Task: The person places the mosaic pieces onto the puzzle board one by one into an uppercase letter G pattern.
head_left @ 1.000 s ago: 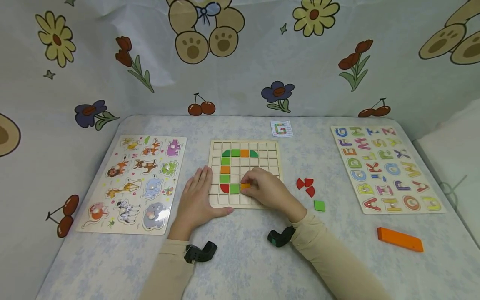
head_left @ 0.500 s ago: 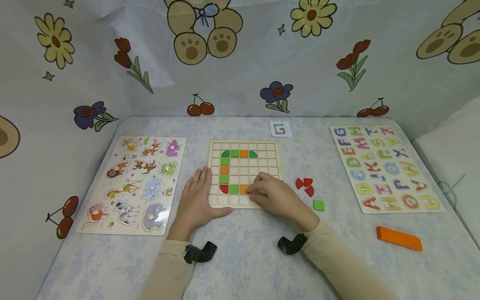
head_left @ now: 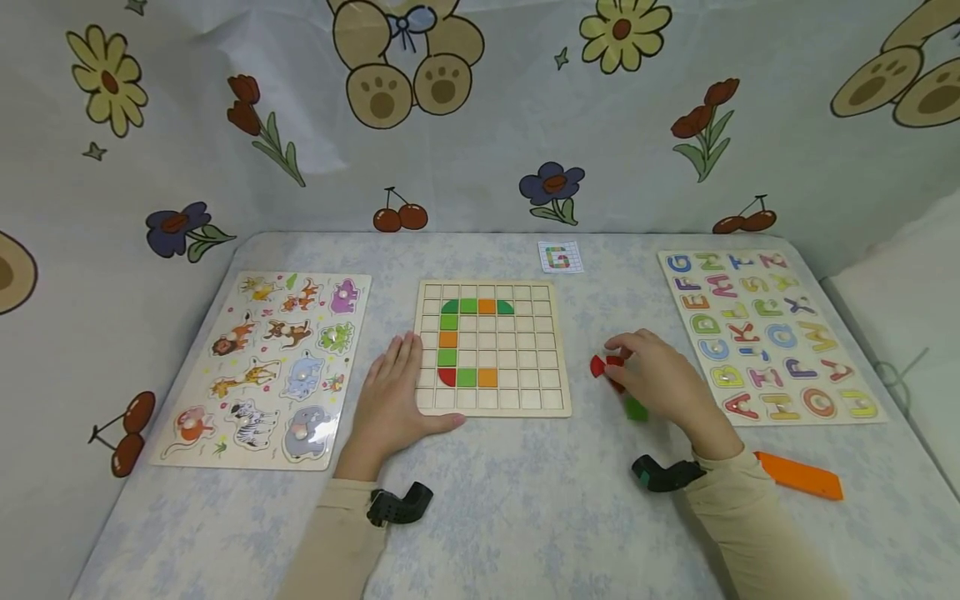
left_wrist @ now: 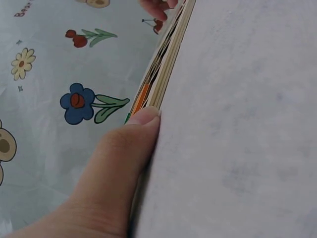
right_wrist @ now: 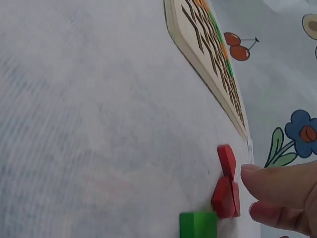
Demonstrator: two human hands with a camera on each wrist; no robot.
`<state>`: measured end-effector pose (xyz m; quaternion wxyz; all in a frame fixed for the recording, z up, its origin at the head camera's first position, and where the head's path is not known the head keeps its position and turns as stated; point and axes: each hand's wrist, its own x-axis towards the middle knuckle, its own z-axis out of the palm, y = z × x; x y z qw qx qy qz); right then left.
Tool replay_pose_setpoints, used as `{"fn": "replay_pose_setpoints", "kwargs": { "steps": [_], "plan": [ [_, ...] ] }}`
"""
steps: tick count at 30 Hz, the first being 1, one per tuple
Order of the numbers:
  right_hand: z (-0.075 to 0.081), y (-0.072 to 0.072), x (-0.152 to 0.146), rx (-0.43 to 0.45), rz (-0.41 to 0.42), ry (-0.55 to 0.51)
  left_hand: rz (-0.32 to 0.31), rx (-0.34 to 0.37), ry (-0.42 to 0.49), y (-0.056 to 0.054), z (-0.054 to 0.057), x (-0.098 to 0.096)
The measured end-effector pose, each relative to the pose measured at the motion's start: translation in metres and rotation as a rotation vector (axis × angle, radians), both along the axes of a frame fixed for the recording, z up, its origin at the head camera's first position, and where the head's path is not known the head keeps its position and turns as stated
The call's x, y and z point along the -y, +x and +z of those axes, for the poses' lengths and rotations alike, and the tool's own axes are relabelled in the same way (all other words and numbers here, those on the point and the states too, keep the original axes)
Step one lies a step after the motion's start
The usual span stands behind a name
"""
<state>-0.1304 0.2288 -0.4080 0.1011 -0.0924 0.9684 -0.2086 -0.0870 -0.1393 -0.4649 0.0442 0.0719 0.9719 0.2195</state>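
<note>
The orange square [head_left: 488, 378] has been let go of — it's now left flat in its box on the board [head_left: 525, 358], next to a green square [head_left: 467, 378] in the same row. Half a sec ago it was being touched by the R hand [head_left: 670, 379]; now that hand has been moved off to the right, over the loose red pieces [head_left: 597, 366]. So one more box has been filled, & the bits at the side are being reached for. Nothing is seen to be gripped by the R hand: in the right wrist view, its thumb & a finger are held apart, just beside the red pieces. The L hand [head_left: 392, 402] hasn't been moved; it's laid w/ straight fingers along the board's left edge, thumb at the near edge, nothing gripped.

The board is pale, looks like wood, & is cut by thin lines into small boxes. The red pieces are thick, smooth & fan-shaped. A loose green block [head_left: 636, 408] is partly hidden by the R hand. The table [head_left: 487, 500] is covered in pale, blue-blotched stuff.
</note>
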Motion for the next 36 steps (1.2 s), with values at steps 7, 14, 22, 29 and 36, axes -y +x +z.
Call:
{"fn": "replay_pose_setpoints", "kwargs": {
  "steps": [7, 14, 22, 29, 36],
  "plan": [
    [-0.006, -0.001, -0.015, 0.013, 0.02, -0.026, 0.005, 0.007, 0.007, 0.002, 0.003, -0.001],
    [-0.012, -0.004, -0.018, 0.038, 0.001, -0.102, 0.007, 0.01, 0.005, 0.002, 0.003, -0.002],
    [0.002, -0.005, -0.019, 0.066, 0.033, -0.169, 0.007, 0.011, 0.015, 0.0, 0.003, -0.003],
    [0.005, -0.009, 0.019, 0.082, 0.144, -0.297, 0.004, 0.006, 0.009, 0.0, 0.004, -0.003],
    [-0.001, -0.01, 0.071, 0.137, 0.242, -0.396, 0.008, 0.014, -0.002, 0.001, 0.003, -0.002]
  ]
}}
